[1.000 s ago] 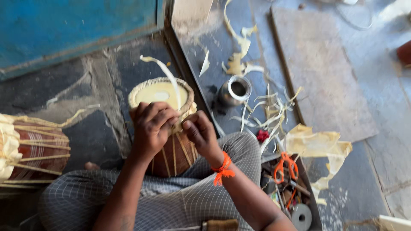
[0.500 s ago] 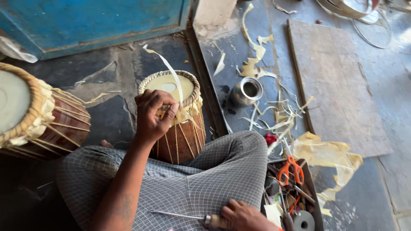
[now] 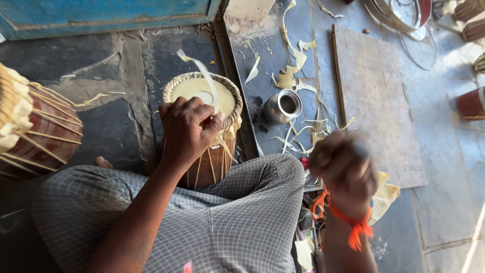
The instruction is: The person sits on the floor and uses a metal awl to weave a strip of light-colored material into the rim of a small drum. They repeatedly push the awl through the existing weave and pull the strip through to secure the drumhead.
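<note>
The person sits cross-legged in checked grey trousers (image 3: pixel 227 222), knees toward the camera. The right hand (image 3: pixel 343 172) is raised over the right knee, motion-blurred, with an orange thread (image 3: pixel 353 230) tied at the wrist; its fingers look curled in, but I cannot tell whether they hold anything. Just past the lap stands a small wooden drum (image 3: pixel 207 136), upright between the legs, its pale skin head ringed by a braided rim and laced down the sides. The left hand (image 3: pixel 187 129) lies over the near edge of that head, fingers closed on a pale hide strip (image 3: pixel 204 76) that rises and curls above the drum. To the right of the drum a small steel cup (image 3: pixel 283 106) stands on the stone floor amid hide scraps (image 3: pixel 293 76). A second, larger drum (image 3: pixel 35 126) lies at the left edge. Farther right is a flat wooden board (image 3: pixel 379 101), and along the top a blue door (image 3: pixel 101 15)
</note>
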